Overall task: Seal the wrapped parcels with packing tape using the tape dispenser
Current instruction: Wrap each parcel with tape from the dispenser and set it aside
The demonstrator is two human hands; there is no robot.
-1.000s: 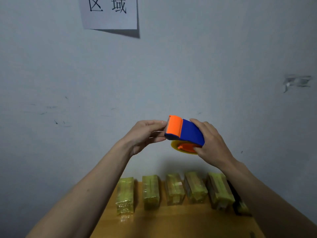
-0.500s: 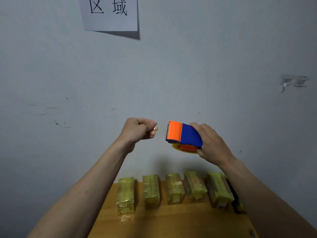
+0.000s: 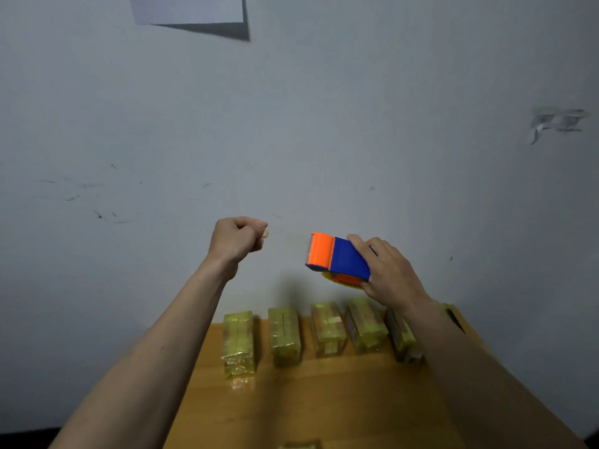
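Note:
I hold an orange and blue tape dispenser (image 3: 337, 259) in the air in front of the wall, with my right hand (image 3: 389, 273) gripping its rear. My left hand (image 3: 238, 238) is raised to its left, fingers curled, thumb and forefinger pinched together. A faint strip of clear tape seems to stretch from that pinch to the dispenser's orange mouth. Below, several yellow-wrapped parcels (image 3: 284, 335) lie in a row along the far edge of the wooden table (image 3: 324, 400). My right forearm partly covers the rightmost parcel (image 3: 403, 338).
The grey wall stands right behind the table, with a paper sheet (image 3: 188, 8) stuck high on it. A torn tape scrap (image 3: 557, 121) clings to the wall at right. Another yellow parcel (image 3: 298, 445) peeks in at the bottom edge.
My left hand left the dispenser's mouth and moved left, opening a wide gap. The dispenser stayed in my right hand. The camera tilted down, showing more table.

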